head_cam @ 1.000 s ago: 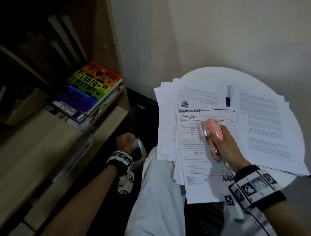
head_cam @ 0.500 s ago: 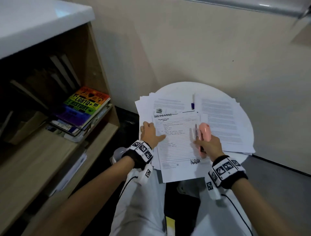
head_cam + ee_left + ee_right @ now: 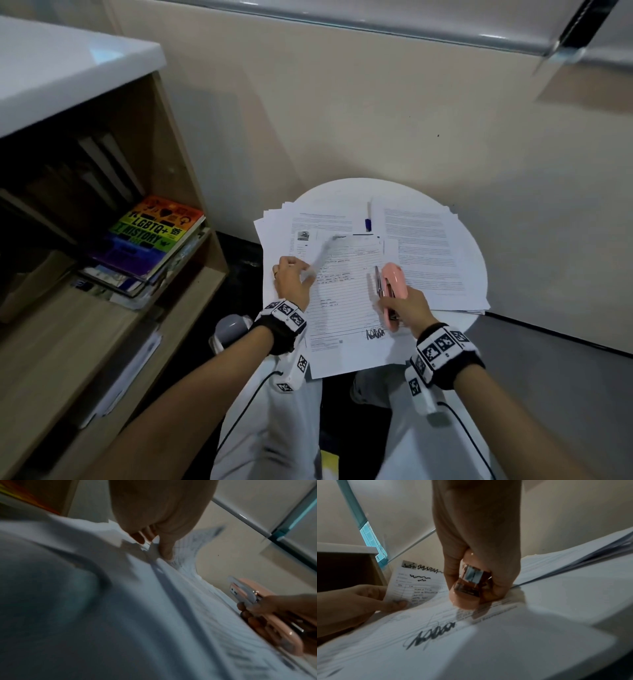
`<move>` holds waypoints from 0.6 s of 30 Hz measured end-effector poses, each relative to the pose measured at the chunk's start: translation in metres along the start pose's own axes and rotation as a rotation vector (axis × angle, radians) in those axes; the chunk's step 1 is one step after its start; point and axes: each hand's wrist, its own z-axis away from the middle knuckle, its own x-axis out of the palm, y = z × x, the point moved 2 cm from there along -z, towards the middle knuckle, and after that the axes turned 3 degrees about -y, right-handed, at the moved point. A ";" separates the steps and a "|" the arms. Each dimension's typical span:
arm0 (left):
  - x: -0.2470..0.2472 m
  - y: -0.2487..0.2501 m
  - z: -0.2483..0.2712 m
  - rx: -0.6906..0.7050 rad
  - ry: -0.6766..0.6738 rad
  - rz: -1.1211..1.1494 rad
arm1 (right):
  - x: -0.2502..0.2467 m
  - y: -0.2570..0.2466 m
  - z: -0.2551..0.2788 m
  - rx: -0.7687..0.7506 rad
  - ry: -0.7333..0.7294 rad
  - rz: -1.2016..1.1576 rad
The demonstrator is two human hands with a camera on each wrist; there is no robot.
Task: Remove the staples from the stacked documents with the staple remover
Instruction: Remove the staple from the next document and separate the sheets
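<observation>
Pink staple remover [image 3: 394, 291] — white papers [image 3: 346, 308] with black scribbles — rainbow-striped book [image 3: 154, 236].

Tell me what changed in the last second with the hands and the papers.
The left hand came up from beside the leg onto the documents and now pinches the top sheet, curling its left edge up. The right hand still grips the pink staple remover on the same page; the side stack is unmoved.

Black wristbands [image 3: 286, 325] with white checker-marked tags — thin black cables trailing — white trousers [image 3: 270, 428].
</observation>
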 end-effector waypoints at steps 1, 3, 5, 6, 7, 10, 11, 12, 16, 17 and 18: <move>0.000 0.000 0.000 0.084 -0.007 0.067 | -0.001 0.000 0.000 0.000 -0.010 -0.015; 0.001 0.003 0.000 0.165 -0.104 0.162 | -0.002 0.000 -0.002 0.002 -0.027 -0.029; 0.001 0.004 -0.001 0.183 -0.188 0.136 | -0.002 0.000 -0.002 0.010 -0.038 -0.028; 0.001 0.005 -0.003 0.190 -0.182 0.106 | -0.002 -0.001 -0.002 0.015 -0.042 -0.026; 0.001 0.006 -0.005 0.192 -0.159 0.106 | -0.002 -0.001 -0.002 0.019 -0.045 -0.025; 0.002 0.013 -0.012 0.057 -0.161 0.139 | -0.002 0.000 -0.003 0.025 -0.048 -0.039; 0.004 0.015 -0.014 0.003 -0.166 0.104 | -0.002 0.000 -0.003 0.026 -0.048 -0.041; 0.005 0.016 -0.017 -0.031 -0.164 0.021 | -0.002 0.000 -0.003 0.025 -0.048 -0.041; 0.007 0.020 -0.017 -0.058 -0.145 -0.217 | -0.002 0.000 -0.005 0.009 -0.044 -0.034; 0.008 0.020 -0.016 -0.054 -0.149 -0.220 | -0.002 0.001 -0.005 0.007 -0.045 -0.031; 0.009 0.019 -0.017 -0.057 -0.151 -0.209 | -0.002 0.001 -0.006 0.007 -0.046 -0.028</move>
